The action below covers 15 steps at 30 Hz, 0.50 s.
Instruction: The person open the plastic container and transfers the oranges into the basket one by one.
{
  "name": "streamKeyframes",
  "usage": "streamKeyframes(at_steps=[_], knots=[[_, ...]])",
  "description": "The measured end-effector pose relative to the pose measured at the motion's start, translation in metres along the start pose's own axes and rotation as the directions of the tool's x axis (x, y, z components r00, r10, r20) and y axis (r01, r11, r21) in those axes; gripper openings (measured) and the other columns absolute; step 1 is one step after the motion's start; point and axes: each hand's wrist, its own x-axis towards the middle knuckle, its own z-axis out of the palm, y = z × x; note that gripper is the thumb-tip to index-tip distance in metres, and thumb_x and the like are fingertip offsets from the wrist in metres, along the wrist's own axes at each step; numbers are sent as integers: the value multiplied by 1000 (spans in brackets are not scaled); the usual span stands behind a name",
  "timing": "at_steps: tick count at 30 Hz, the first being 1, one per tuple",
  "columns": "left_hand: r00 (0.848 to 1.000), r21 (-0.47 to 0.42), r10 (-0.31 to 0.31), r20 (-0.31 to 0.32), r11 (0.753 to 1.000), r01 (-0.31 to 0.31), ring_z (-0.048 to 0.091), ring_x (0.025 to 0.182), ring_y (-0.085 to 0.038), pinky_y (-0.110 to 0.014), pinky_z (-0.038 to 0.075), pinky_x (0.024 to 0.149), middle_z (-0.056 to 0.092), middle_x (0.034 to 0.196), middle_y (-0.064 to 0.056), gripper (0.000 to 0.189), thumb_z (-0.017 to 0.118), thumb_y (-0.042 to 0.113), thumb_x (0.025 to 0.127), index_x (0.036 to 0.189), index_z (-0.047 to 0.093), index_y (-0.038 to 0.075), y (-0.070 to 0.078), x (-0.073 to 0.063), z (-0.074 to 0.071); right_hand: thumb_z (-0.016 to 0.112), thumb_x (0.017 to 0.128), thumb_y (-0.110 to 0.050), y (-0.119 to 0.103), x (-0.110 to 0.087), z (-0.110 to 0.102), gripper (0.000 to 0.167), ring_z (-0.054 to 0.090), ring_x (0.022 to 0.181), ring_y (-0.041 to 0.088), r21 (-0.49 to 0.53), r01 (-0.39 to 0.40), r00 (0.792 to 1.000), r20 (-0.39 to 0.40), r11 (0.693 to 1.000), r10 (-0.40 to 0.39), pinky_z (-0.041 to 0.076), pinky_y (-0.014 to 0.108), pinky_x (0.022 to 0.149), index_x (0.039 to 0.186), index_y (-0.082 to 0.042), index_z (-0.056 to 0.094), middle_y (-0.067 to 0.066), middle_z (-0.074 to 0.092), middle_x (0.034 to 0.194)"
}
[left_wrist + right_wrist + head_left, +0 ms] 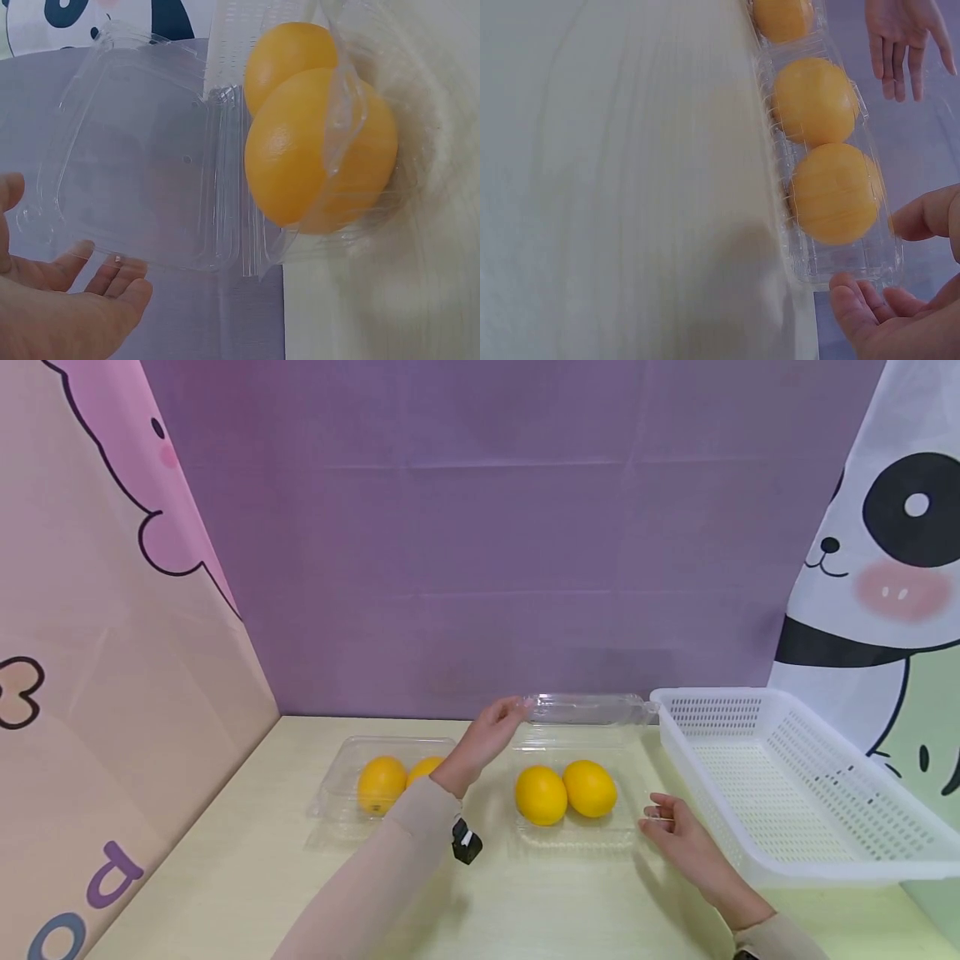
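An open clear plastic fruit box (573, 838) sits on the table with two oranges (541, 795) in its base. Its hinged clear lid (585, 710) stands up at the back. My left hand (489, 737) reaches to the lid's left edge. In the left wrist view its fingers (124, 289) are extended and touch that edge. My right hand (678, 839) is at the right end of the base. The right wrist view shows its thumb (922, 215) on the rim and its fingertips (849, 300) by the corner, with the plastic between them.
To the left stands another clear box (348, 756) with two oranges (381, 785), partly behind my left forearm. A white perforated basket (697, 818) stands close at the right. A purple cloth (450, 568) hangs behind the table (247, 877).
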Motion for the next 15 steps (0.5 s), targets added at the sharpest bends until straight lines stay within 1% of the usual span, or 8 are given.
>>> streamKeyframes(at_steps=[8, 15], knots=[[999, -12, -46, -22, 999, 45, 35, 143, -30, -55, 27, 116, 40, 155, -8, 71, 46, 60, 100, 153, 41, 12, 0, 5, -1, 58, 101, -13, 0, -1, 0, 57, 52, 114, 34, 2, -3, 1000, 0, 1000, 3, 49, 24, 83, 144, 12, 30, 29, 47, 134], [998, -16, -48, -30, 999, 47, 32, 145, -30, -56, 24, 117, 38, 157, -8, 72, 42, 62, 100, 153, 41, 13, -1, 10, -2, 58, 101, -12, -2, -2, 1, 55, 53, 113, 35, 5, 0, 1000, -8, 1000, 0, 49, 22, 82, 143, 12, 31, 30, 48, 134]])
